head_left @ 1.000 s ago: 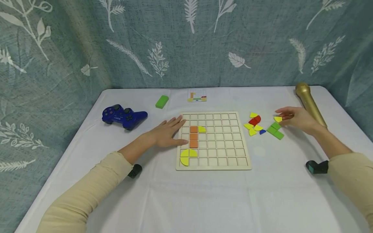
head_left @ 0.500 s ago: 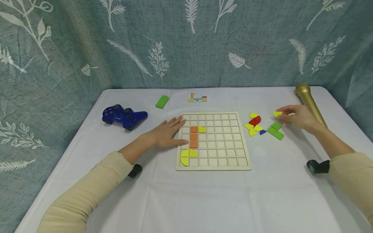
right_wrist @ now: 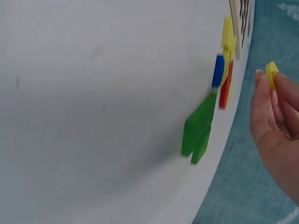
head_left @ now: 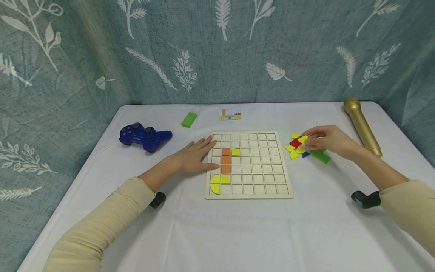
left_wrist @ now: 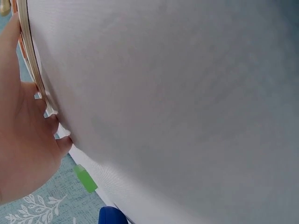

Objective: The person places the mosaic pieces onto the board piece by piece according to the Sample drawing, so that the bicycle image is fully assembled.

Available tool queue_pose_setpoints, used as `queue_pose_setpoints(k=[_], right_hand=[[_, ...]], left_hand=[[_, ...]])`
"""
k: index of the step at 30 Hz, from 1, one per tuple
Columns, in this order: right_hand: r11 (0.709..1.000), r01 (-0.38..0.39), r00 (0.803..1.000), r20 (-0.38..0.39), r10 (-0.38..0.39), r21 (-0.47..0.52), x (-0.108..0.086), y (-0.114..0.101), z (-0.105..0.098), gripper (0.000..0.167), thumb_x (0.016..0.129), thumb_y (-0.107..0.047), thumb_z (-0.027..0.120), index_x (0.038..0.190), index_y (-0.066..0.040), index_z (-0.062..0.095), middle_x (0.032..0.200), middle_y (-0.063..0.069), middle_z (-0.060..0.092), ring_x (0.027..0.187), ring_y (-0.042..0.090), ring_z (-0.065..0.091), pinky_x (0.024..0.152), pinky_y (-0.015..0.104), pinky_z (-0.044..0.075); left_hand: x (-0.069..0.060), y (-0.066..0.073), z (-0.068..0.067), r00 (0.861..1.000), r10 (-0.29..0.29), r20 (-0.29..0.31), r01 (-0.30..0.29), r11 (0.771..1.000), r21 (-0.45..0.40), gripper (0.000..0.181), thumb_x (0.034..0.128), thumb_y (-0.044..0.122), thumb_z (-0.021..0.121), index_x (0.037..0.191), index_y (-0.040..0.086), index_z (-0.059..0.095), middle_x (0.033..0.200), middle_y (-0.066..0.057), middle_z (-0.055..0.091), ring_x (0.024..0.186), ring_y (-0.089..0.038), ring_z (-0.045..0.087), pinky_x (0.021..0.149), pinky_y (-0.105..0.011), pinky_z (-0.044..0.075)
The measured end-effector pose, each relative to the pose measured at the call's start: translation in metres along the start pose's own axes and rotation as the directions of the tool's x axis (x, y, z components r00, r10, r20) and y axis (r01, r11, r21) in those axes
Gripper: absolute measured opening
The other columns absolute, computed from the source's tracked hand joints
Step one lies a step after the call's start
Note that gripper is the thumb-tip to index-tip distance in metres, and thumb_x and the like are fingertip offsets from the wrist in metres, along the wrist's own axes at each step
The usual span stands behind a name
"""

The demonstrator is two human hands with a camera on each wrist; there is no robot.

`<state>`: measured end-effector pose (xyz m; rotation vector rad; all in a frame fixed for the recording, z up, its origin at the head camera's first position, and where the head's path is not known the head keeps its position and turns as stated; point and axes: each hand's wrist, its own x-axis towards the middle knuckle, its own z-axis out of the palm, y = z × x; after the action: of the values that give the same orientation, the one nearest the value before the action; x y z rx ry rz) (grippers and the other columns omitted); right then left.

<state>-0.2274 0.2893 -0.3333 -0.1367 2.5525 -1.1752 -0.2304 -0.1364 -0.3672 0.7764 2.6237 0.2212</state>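
The right hand [head_left: 329, 139] pinches a small yellow wedge [head_left: 303, 139] between thumb and fingertips, holding it off the bench [head_left: 251, 230] and over the loose pieces. The wedge is tilted; its free end sticks out past the fingertips, pointing left, towards the other hand. The right wrist view shows it nearly edge-on, its longer line running roughly up and down there. It looks light, stiff and thin, probably smooth enough to slip a little, and hard to break; opposite edges or the two flat faces seem the best hold.

The left hand [head_left: 194, 155] lies with fingers spread and thumb apart, resting on the near-left part of a pale grid board [head_left: 253, 177] that sits between the hands. Just right of those fingers, the board carries a column of orange squares [head_left: 225, 160] and several yellow quarter-circles [head_left: 215, 178].

Beneath and left of the right hand lie more yellow wedges [head_left: 290, 148], a red piece [head_left: 295, 143], a blue piece [head_left: 305, 155] and green pieces [head_left: 319, 156], partly covered by it.

Further out, a blue game controller [head_left: 145, 136] lies left of the left hand, a green block [head_left: 188, 119] and a patterned card [head_left: 229, 112] beyond it, and a gold microphone [head_left: 363, 126] beyond the right hand, slanting away.
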Motion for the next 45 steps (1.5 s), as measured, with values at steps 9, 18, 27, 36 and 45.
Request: queue_pose_setpoints(k=[9,18,27,36,45], right_hand=[[0.993,0.094,0.989,0.111,-0.1,0.066,-0.006,-0.025,0.033,0.037,0.09,-0.012,0.067,0.122,0.007,0.06,0.115,0.018,0.063,0.09,0.018,0.065,0.077,0.033,0.054],[0.99,0.066,0.965,0.245,-0.095,0.125,-0.009,-0.041,0.064,0.039,0.088,-0.013,0.07,0.121,0.006,0.062,0.107,0.01,0.068,0.09,0.018,0.065,0.08,0.03,0.053],[0.986,0.074,0.938,0.324,-0.12,0.149,-0.007,-0.051,0.092,0.03,0.088,-0.012,0.07,0.115,0.001,0.067,0.102,0.008,0.069,0.083,0.019,0.066,0.077,0.03,0.054],[0.984,0.09,0.907,0.396,-0.144,0.152,-0.008,-0.068,0.12,0.024,0.087,-0.009,0.07,0.11,-0.001,0.07,0.094,0.005,0.069,0.079,0.018,0.065,0.075,0.03,0.055],[0.978,0.098,0.876,0.451,-0.171,0.182,-0.007,-0.085,0.147,0.02,0.087,-0.004,0.069,0.106,0.001,0.071,0.085,0.005,0.069,0.074,0.016,0.067,0.073,0.03,0.055]], left_hand=[[0.0,-0.001,0.0,1.0,0.003,-0.003,-0.003,1.0,-0.008,0.093,0.0898,0.067,0.044,0.155,0.014,0.003,0.159,-0.007,-0.005,0.144,-0.028,-0.002,0.113,-0.049,0.001],[0.0,0.0,0.0,1.0,-0.006,0.003,0.006,1.0,-0.009,0.093,0.0897,0.068,0.044,0.155,0.016,0.002,0.158,-0.005,-0.006,0.144,-0.026,-0.003,0.114,-0.048,0.001],[0.001,-0.001,0.002,1.0,-0.003,-0.004,0.003,1.0,-0.01,0.093,0.0896,0.068,0.044,0.155,0.016,0.003,0.158,-0.005,-0.006,0.144,-0.026,-0.002,0.114,-0.048,0.001],[0.001,0.0,0.0,1.0,0.0,-0.001,0.0,1.0,-0.003,0.094,0.0896,0.067,0.044,0.155,0.014,0.002,0.159,-0.006,-0.006,0.144,-0.028,-0.002,0.113,-0.049,0.002],[0.001,0.001,0.0,1.0,-0.008,0.004,0.008,1.0,0.0,0.093,0.0902,0.066,0.045,0.155,0.014,0.003,0.158,-0.006,-0.005,0.144,-0.028,-0.002,0.113,-0.049,0.002]])
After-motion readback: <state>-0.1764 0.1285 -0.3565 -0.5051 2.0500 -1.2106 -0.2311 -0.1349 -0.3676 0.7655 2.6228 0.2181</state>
